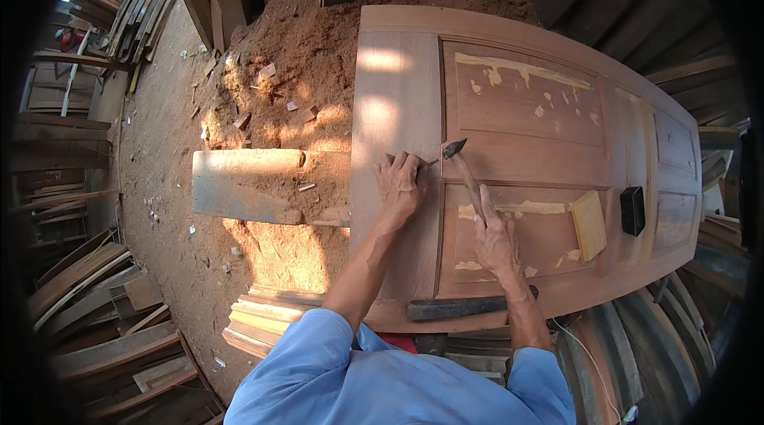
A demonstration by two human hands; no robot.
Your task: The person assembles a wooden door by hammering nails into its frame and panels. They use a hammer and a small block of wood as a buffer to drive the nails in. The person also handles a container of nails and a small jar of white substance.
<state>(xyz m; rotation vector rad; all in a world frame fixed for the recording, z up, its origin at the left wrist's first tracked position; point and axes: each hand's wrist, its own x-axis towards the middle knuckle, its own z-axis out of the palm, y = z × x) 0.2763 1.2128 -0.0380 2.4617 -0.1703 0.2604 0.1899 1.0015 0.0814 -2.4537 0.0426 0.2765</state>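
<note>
A panelled wooden door lies flat before me, with pale filler patches on its recessed panels. My left hand rests on its plain left part, fingers closed around a thin dark metal piece, perhaps a nail or punch; most of it is hidden by the fingers. My right hand grips the wooden handle of a small hammer. The dark hammer head is close to the tip of the metal piece; whether they touch I cannot tell.
On the door are a yellow wooden block, a black box and a long dark tool along the near edge. Sawdust and a thick plank lie left. Stacked boards stand around.
</note>
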